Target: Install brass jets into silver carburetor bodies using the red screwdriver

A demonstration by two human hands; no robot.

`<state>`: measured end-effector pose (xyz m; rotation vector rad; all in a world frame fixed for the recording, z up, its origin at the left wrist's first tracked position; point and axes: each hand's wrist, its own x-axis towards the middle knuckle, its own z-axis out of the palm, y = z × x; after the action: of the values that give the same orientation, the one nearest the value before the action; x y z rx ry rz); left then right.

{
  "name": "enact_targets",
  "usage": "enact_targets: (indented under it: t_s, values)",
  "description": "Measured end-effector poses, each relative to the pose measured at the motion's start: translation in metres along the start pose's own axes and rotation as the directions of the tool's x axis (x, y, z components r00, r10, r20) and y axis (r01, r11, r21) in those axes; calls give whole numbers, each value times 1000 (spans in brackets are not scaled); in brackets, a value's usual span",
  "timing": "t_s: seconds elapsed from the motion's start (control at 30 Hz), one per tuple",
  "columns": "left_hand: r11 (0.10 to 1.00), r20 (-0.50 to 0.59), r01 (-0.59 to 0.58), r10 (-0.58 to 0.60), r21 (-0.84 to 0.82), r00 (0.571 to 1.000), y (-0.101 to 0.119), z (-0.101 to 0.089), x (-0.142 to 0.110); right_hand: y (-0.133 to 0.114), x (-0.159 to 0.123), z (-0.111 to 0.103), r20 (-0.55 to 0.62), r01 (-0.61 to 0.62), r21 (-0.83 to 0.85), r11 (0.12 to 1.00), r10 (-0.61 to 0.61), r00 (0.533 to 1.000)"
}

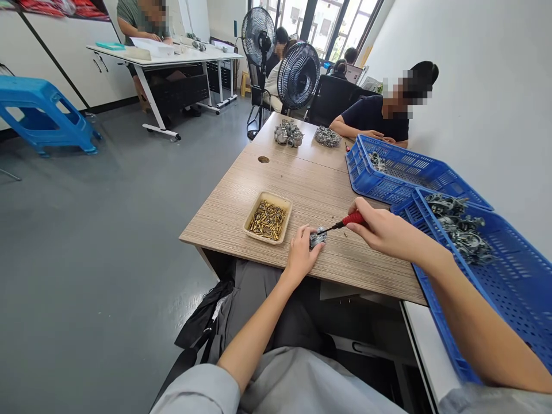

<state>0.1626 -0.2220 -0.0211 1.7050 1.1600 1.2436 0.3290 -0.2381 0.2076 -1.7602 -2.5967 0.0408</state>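
My left hand (301,253) is closed around a small grey metal part (318,238), which looks like a carburetor body, and steadies it on the wooden table (224,215). With my right hand (382,227) I grip a screwdriver (353,218) by its red handle. Its dark shaft slants down to the left and the tip meets the metal part; the exact contact spot is too small to make out. Left of my hands stands a cream tray (246,226) full of small brass pieces (268,219). A few tiny bits lie on the wood near the screwdriver.
Two blue crates (509,287) (401,187) with metal parts stand along the right. More carburetor-like parts (288,133) and a bagged heap (328,137) lie at the table's far end. A person (375,118) sits there. Beyond are black fans (299,76); a blue stool (43,109) stands left.
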Motion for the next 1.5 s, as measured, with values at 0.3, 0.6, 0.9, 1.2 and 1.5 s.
enact_targets:
  t_s: [0.3,0.6,0.9,1.2,1.5]
  values:
    - [1000,-11,0,0,0,1000,-1,0,-1,5,5,14,-192,-185,-66,981,169,967]
    - [999,-58,-37,35,-21,998,-1,1,-1,30,0,17,-551,99,540,836,262,792]
    - [1000,-163,-6,10,29,987,3,5,11,33,-1,82,-457,149,809,569,447,769]
    - [996,-150,-19,31,82,988,0,7,17,-5,-8,161,-264,-82,689,720,355,897]
    - [993,-115,-92,100,74,988,-9,3,27,-16,-3,174,-227,-67,674,736,292,929]
